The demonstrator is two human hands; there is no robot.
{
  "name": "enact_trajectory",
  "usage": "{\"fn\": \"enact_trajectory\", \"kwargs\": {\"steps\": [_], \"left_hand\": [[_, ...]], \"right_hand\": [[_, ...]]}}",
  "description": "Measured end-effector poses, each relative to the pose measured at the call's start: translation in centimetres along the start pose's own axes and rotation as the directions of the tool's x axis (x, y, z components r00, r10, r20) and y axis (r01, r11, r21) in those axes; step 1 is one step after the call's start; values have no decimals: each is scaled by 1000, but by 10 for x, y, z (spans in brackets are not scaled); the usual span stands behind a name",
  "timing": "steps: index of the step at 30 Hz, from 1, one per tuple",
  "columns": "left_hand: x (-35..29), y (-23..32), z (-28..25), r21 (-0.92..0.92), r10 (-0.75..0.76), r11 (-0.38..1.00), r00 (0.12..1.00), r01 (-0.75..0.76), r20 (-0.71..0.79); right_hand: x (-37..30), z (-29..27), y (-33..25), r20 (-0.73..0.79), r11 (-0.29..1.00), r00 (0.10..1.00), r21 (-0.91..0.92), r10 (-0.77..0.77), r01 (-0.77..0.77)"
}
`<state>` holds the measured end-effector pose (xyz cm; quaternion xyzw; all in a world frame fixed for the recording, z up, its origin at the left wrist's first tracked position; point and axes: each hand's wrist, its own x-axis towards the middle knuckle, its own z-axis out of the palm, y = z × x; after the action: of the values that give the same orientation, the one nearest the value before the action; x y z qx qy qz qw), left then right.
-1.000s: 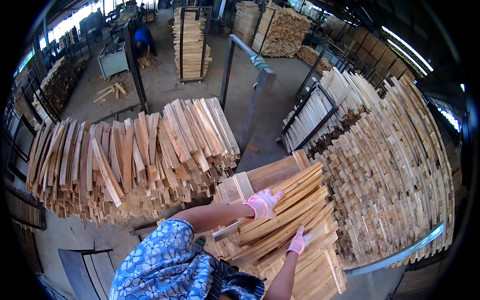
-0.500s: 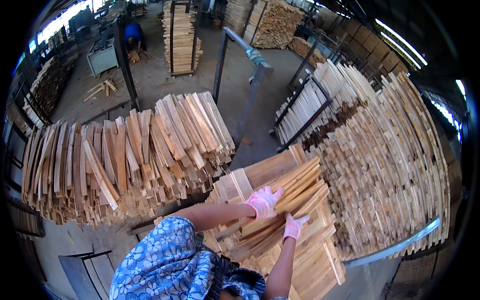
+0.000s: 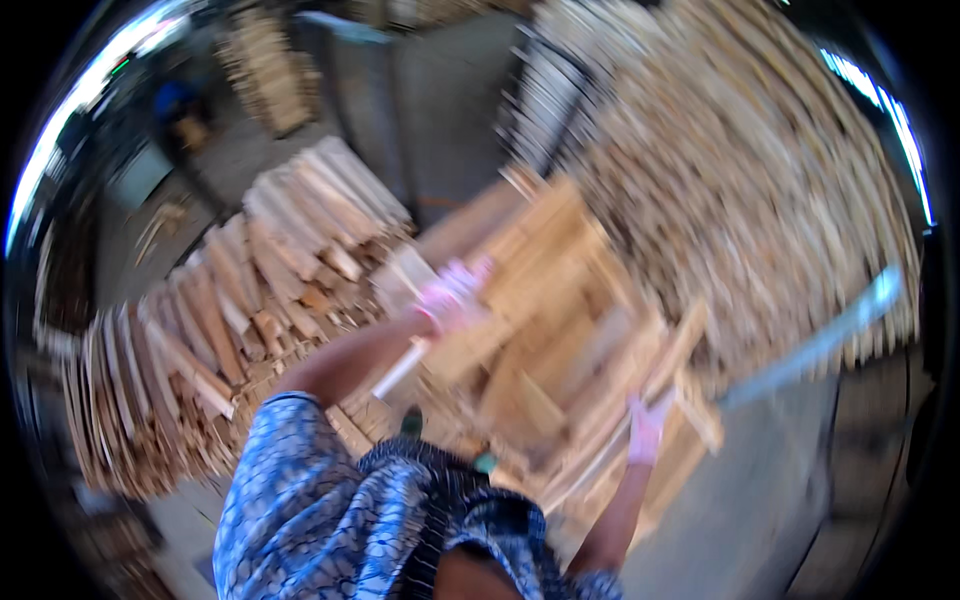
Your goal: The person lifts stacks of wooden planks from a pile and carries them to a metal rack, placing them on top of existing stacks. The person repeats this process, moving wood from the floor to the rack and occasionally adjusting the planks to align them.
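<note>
My left hand (image 3: 455, 298), in a pink and white glove, reaches the left edge of the pile of wooden boards (image 3: 530, 270). Its fingers are smeared by motion. A pale wooden stick (image 3: 400, 370) juts out just below this hand; I cannot tell whether it is gripped. At the pile's right side, my right hand (image 3: 648, 430), gloved the same way, touches long wooden strips (image 3: 605, 445) with thumb and finger spread apart. Flat boards and short pieces lie between the two hands.
A long stack of wooden strips (image 3: 210, 340) runs along the left. On the right rises a tall stack of wood (image 3: 740, 190), with a metal bar (image 3: 815, 340) at its near side. Metal posts (image 3: 385, 110) stand beyond. A person (image 3: 180, 110) is far left.
The view has turned and blurred. My hands, close together on a bundle of strips before, are now wide apart at opposite sides of the pile. Flat boards show where the bundle lay.
</note>
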<state>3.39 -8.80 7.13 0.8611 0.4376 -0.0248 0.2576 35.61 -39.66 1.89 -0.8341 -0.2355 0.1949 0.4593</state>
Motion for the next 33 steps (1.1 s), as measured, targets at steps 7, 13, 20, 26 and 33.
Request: {"fn": "enact_trajectory", "kwargs": {"steps": [7,13,20,26,33], "left_hand": [[19,-1,21,194,-51,979,993,71,-105],[27,-8,24,217,-144,963,987,157,-71],[27,-12,29,229,-79,969,993,98,-90],[20,-2,25,270,-80,957,990,109,-117],[3,16,14,185,-53,981,998,57,-24]], "right_hand": [[33,-63,125,-5,918,928,-146,371,-368],[6,-116,111,10,934,953,195,302,-298],[-30,-11,84,-131,759,880,-458,456,-462],[-14,-19,104,-103,827,915,-397,390,-398],[29,49,80,-19,896,983,-408,183,-174]]}}
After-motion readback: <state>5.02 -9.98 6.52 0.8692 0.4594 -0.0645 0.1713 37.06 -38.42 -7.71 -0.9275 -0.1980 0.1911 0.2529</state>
